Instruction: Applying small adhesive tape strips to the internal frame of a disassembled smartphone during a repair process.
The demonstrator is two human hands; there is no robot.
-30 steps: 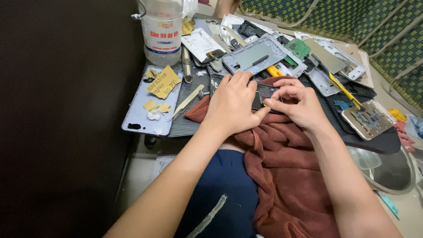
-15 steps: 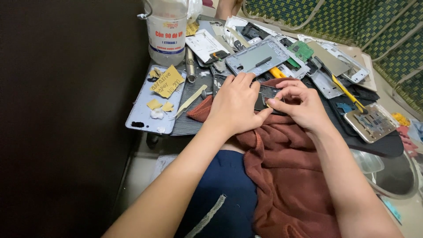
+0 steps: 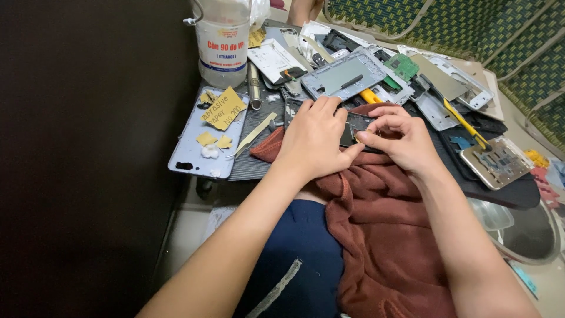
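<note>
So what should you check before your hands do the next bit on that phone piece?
1. Dark phone part steadied: ok, the left hand lies flat over it.
2. Right hand has a fine grip: ok, thumb and forefinger are pinched at the part's edge.
3. What the pinch holds: cannot tell, too small to see.
4. Something soft beneath: ok, a reddish-brown cloth lies under both hands.
5. Room beside the hands: not ok, phone frames and a yellow-handled tool crowd close.
6. Plastic bottle upright: ok, standing apart from the hands.
</note>
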